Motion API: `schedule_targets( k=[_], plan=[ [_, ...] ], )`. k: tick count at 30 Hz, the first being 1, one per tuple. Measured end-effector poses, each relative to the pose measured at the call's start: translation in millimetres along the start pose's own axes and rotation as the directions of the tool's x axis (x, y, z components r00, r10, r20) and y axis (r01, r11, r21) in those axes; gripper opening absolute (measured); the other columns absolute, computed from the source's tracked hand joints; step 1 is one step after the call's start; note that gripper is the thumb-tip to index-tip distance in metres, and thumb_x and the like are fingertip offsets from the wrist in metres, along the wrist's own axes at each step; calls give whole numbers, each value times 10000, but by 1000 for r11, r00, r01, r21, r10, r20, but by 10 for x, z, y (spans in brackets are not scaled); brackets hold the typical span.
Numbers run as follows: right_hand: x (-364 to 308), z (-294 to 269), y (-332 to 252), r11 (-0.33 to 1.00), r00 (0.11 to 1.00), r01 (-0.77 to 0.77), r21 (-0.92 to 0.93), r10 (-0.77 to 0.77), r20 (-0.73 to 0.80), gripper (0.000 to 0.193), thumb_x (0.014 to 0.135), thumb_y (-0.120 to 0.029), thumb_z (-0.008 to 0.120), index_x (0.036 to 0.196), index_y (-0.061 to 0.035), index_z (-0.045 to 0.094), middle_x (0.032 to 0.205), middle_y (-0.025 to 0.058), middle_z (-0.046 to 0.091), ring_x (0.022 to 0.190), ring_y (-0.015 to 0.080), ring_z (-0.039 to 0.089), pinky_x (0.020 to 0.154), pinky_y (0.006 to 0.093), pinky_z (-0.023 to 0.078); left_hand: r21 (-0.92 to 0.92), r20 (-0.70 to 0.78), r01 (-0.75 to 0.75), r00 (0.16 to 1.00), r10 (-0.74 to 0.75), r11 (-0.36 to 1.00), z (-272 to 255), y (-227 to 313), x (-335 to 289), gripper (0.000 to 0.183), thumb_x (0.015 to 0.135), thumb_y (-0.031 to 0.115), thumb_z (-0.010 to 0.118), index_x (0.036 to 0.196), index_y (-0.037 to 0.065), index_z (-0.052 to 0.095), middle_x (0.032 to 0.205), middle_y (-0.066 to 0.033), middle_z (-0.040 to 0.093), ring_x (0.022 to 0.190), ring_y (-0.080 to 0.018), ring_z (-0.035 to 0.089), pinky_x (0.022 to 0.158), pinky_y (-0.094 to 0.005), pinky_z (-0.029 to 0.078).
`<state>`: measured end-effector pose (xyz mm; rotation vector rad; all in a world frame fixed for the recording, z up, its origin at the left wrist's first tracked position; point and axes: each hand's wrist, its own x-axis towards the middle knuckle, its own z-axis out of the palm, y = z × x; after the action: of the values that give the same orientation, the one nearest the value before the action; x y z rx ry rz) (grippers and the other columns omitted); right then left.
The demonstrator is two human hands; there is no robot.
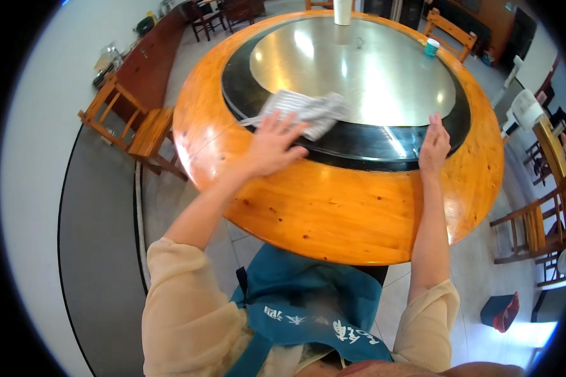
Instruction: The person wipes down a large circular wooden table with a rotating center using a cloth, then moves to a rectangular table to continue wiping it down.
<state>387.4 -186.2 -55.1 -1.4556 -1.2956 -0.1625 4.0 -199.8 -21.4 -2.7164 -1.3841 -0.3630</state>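
Left hand [271, 146], fingers spread flat, presses the grey striped cloth [305, 112] onto the black ring [358, 151] of the round wooden table [333, 207], centre frame, palm down for wiping pressure. Right hand [434, 146] lies open, empty, on the ring's edge at right centre, likely bracing. Steel turntable [358, 69] above; white cup [342, 11] top centre, teal cup [432, 47] upper right. Chair [129, 122] left.
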Motion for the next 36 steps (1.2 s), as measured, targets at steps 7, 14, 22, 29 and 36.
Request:
schedule_targets(
  k=[7,14,22,29,36],
  plan=[
    [84,118,130,961,944,257,-103,-273,-186,315,781,-124,616,1071,-1,623,897,151,628,900,337,571,834,448,420,49,9,170,985,-171,984,36,-1351,434,473,995,364,347,1395,120,413,1417,-205,401,1342,-359,321,1120,-474,183],
    [-7,1,-291,1000,998,-30,-4,30,-47,442,887,-307,521,1247,-52,549,938,199,641,1078,381,518,923,461,386,-44,-58,185,981,-188,982,272,-1647,883,541,962,377,413,1464,212,297,1462,-177,351,1336,-372,333,1103,-461,224],
    [0,-93,-278,998,986,-63,-7,61,-157,449,881,-279,534,1250,-22,528,1026,219,621,1073,385,515,925,460,383,230,177,539,796,-579,810,357,-969,1844,716,883,696,257,1494,344,138,1534,-174,183,1378,-465,165,1087,-601,103],
    [-33,4,-369,993,984,-107,43,113,-140,468,862,-243,557,1251,13,512,1087,223,588,1062,386,494,943,452,358,95,249,325,907,-338,941,862,-186,2667,588,941,613,202,1459,347,282,1548,-98,183,1393,-436,147,1077,-631,81],
    [-25,-47,-302,991,982,-17,129,41,-183,488,853,-190,545,1272,49,467,1052,218,582,1102,366,460,964,443,315,83,159,-278,952,263,957,720,1433,2566,518,931,394,410,1419,226,380,1476,-96,339,1318,-367,323,1009,-608,255]
  ],
)
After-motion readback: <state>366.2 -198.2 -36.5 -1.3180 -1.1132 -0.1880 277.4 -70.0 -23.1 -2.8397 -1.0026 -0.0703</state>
